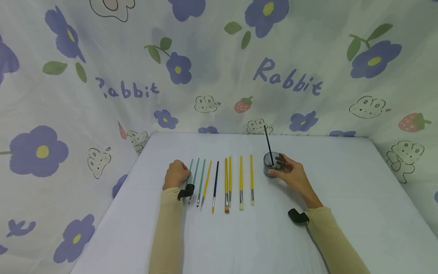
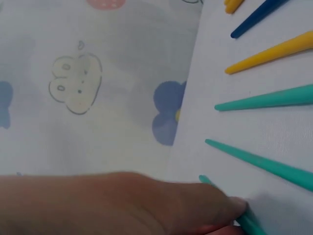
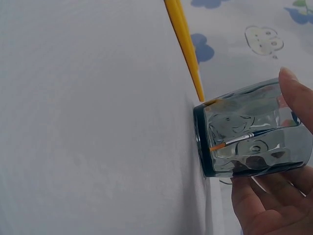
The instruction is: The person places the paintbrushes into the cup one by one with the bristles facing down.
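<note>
My left hand (image 1: 176, 175) pinches the leftmost teal paintbrush (image 1: 191, 163) between thumb and finger, near its handle end. In the left wrist view the teal handle (image 2: 252, 225) runs out from under the thumb, and the hand hides part of it. My right hand (image 1: 293, 176) holds a clear grey drinking glass (image 1: 265, 167) from its right side, thumb in front and fingers behind. One dark-handled paintbrush (image 1: 268, 140) leans upright inside the glass. Through the wall in the right wrist view, its orange bristles (image 3: 217, 146) rest at the glass bottom.
Between the hands lies a row of paintbrushes, handles pointing away: two more teal ones (image 1: 202, 175), several yellow ones (image 1: 241, 171) and a dark blue one (image 1: 216, 179). They lie on a white-covered table (image 1: 239, 243). A flower-print curtain (image 1: 212, 61) stands behind and at the sides.
</note>
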### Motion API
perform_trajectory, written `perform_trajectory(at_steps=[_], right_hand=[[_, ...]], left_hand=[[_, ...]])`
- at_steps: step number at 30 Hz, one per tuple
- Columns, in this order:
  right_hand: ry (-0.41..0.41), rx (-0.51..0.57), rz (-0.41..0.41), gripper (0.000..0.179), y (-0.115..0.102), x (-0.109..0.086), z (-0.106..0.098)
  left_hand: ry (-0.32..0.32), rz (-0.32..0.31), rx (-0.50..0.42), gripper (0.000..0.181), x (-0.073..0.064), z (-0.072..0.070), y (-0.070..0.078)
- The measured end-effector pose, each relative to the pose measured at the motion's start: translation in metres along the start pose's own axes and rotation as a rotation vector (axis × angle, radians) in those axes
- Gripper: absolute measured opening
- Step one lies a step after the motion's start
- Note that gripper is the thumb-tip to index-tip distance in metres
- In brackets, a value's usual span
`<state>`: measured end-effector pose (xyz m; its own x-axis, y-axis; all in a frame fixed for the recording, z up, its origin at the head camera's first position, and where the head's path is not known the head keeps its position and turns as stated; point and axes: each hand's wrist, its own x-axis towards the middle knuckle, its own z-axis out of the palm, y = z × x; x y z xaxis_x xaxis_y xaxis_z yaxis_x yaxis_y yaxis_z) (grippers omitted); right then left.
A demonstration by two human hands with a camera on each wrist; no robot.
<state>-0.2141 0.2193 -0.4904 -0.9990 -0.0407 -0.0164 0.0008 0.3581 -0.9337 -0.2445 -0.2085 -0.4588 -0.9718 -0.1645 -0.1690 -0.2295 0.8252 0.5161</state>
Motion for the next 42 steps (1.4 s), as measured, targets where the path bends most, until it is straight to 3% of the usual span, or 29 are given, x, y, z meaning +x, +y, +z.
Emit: perform_trajectory(at_steps=[10,17,26,34,42], right_hand=[[0.008,-0.017,0.01,0.097,0.001,-0.001,0.0],[0.004,-0.01,-0.002,0.096,0.001,-0.001,0.002],[0.001,-0.014,-0.002,0.096,0.0,-0.001,0.003],[0.006,-0.027,-0.007,0.098,0.001,-0.001,0.003],[0.012,-0.022,-0.002,0.097,0.0,0.0,0.002]], left_hand=[[0.013,-0.009,0.137,0.027,-0.003,0.001,0.007],[0.001,-0.019,0.098,0.03,-0.006,-0.008,0.001],[-0.007,0.062,-0.185,0.024,-0.008,-0.025,0.0],[0.005,0.119,-0.432,0.027,-0.006,-0.024,0.008],[-0.088,0.157,-0.682,0.031,-0.009,-0.02,0.025]])
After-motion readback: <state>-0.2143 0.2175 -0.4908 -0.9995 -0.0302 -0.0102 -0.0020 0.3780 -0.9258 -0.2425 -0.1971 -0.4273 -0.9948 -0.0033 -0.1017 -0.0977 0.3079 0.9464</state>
